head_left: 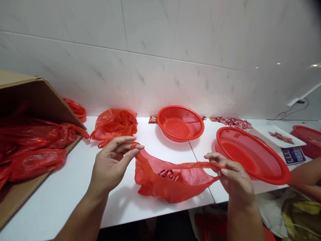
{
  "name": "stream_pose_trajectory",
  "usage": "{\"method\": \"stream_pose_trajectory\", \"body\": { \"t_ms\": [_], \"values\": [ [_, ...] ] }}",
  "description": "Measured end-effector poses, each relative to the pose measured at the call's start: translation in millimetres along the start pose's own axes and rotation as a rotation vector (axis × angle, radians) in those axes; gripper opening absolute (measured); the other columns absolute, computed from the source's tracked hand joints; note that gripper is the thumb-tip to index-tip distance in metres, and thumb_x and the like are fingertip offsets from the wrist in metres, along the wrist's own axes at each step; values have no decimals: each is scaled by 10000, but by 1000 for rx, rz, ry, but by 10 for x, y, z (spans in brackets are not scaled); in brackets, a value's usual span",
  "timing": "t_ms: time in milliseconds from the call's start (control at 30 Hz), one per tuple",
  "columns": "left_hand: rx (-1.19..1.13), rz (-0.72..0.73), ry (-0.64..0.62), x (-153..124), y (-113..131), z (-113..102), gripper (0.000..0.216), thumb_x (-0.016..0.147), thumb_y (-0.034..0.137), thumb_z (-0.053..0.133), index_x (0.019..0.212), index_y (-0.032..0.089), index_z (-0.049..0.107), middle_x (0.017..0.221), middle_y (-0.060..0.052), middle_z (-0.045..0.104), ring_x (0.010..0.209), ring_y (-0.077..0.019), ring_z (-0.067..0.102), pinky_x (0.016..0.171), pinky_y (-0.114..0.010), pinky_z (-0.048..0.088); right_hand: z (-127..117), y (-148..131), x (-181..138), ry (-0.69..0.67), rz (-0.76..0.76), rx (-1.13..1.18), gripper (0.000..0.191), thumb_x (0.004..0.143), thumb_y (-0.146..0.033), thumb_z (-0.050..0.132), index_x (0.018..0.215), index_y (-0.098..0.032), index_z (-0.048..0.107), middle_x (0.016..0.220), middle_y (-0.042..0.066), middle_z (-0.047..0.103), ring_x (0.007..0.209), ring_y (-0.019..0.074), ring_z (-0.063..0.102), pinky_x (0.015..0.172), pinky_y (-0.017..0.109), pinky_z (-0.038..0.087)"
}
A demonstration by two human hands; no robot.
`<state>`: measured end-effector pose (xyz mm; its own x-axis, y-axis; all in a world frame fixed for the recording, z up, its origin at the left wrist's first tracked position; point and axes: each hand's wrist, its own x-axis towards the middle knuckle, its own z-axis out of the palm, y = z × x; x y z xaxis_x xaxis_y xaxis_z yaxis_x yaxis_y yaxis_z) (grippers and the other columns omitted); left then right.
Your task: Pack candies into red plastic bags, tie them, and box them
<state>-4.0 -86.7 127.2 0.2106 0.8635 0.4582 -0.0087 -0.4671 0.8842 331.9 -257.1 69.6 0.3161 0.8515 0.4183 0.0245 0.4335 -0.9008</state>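
Note:
A thin red plastic bag (173, 190) hangs between my two hands, low over the front of the white table, its mouth spread wide. Inside it lie red-and-white printed packets (168, 174), partly hidden by the bag's front wall. My left hand (112, 160) pinches the bag's left handle between thumb and fingers. At the other end, my right hand (233, 174) closes on the right handle. Beyond the bag stands a round red plastic basket (177, 129) with nothing seen in it.
A tipped cardboard box (60, 97) at left holds filled red bags (37, 164). Crumpled red bags (115, 124) lie beside it. At right are another red basket (248, 157), a white tray scale (283, 137), packets (234, 122) along the wall, and another person's arm (306, 177).

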Motion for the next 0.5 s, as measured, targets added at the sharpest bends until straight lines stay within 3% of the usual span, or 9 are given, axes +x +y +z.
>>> {"method": "stream_pose_trajectory", "body": {
  "t_ms": [100,200,333,400,500],
  "values": [
    [84,54,49,-13,15,0,171,922,295,808,1060,204,763,929,-42,826,661,-124,724,630,-230,623,64,-26,-17,-136,-41,120,225,887,-380,733,724,-226,744,1312,111,723,1271,295,633,1067,431,495],
    [193,142,60,-3,25,23,109,953,285,773,1033,212,789,927,-21,822,551,-84,639,554,-226,573,241,-42,-19,-188,-109,213,165,919,-403,719,828,-278,777,1185,90,757,1324,319,598,1145,509,437],
    [316,328,21,55,78,68,48,947,222,773,955,226,820,848,10,805,610,-91,679,628,-227,579,551,-76,49,-175,-46,321,158,984,-407,684,1130,-365,729,825,14,652,816,215,666,878,454,550],
    [301,423,-48,84,155,137,59,936,190,782,955,224,826,833,6,802,649,-103,698,654,-233,577,722,-108,115,-220,87,279,331,975,-404,724,1295,-384,640,796,-26,585,643,152,573,716,368,529],
    [260,518,-236,88,333,327,103,918,162,796,1001,217,824,806,-1,787,652,-108,682,618,-231,544,1013,-154,235,-347,254,36,682,866,-357,857,1452,-354,508,762,-62,541,599,120,481,597,272,438]
  ]
}}
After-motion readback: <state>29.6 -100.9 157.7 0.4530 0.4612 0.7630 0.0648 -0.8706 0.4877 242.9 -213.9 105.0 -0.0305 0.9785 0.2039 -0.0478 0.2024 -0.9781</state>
